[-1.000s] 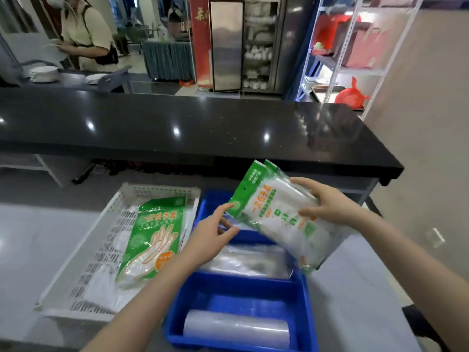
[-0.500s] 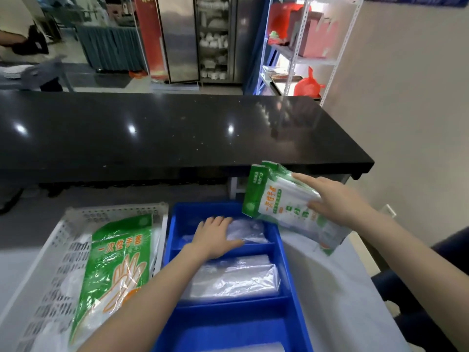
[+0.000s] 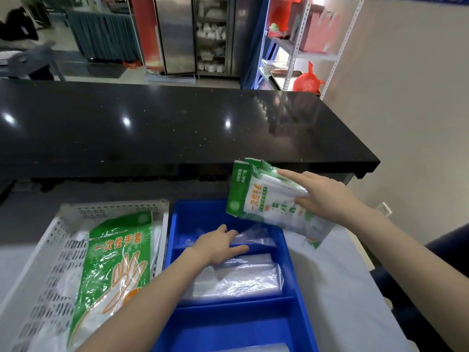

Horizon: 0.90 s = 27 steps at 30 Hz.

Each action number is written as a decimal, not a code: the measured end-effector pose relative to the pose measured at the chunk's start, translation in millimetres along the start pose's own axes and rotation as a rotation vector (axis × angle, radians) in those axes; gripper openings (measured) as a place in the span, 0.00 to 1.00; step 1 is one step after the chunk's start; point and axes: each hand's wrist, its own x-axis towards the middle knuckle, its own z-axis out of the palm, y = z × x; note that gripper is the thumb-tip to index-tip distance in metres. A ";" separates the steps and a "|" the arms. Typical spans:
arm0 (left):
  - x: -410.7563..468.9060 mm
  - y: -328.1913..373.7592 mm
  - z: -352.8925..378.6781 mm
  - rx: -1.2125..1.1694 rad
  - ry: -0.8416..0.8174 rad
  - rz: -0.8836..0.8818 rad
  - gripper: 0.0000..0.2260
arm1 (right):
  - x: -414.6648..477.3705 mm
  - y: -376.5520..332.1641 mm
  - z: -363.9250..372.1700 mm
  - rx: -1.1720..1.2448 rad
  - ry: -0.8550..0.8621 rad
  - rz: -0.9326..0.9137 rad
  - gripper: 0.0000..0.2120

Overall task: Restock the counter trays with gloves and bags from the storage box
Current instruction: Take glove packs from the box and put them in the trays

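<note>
Holding a small bundle of green-and-white plastic glove packs (image 3: pixel 266 199) above the upper right corner of the blue plastic divided tray (image 3: pixel 198 217), the right hand (image 3: pixel 327 196) keeps its grip pinched on them. The left hand (image 3: pixel 218 246) rests with straight, relaxed fingers on the clear plastic bags (image 3: pixel 241 278) inside the tray. One green glove pack (image 3: pixel 114 262) lies already in the white perforated plastic basket (image 3: pixel 114 207) at lower left. I judge the restocking partly done: the held packs are not yet placed.
</note>
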 end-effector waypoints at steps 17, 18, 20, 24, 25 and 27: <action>-67.9 4.1 -21.5 0.230 0.618 0.270 0.26 | 60.0 -101.8 32.2 -0.045 0.002 -0.436 0.42; -70.9 3.0 -21.4 0.217 0.626 0.256 0.25 | 64.2 -107.1 36.2 0.012 -0.025 -0.419 0.42; -77.1 1.4 -21.5 0.210 0.636 0.230 0.24 | 73.4 -112.6 44.2 0.114 -0.133 -0.380 0.39; -85.4 -2.2 -16.9 0.172 0.659 0.225 0.24 | 88.0 -107.3 64.6 0.263 -0.430 -0.331 0.31; -85.9 -3.0 -16.5 0.166 0.659 0.221 0.24 | 91.2 -103.8 67.6 0.301 -0.471 -0.297 0.31; -86.2 -4.3 -15.3 0.147 0.654 0.210 0.24 | 96.4 -96.5 71.9 0.330 -0.517 -0.224 0.32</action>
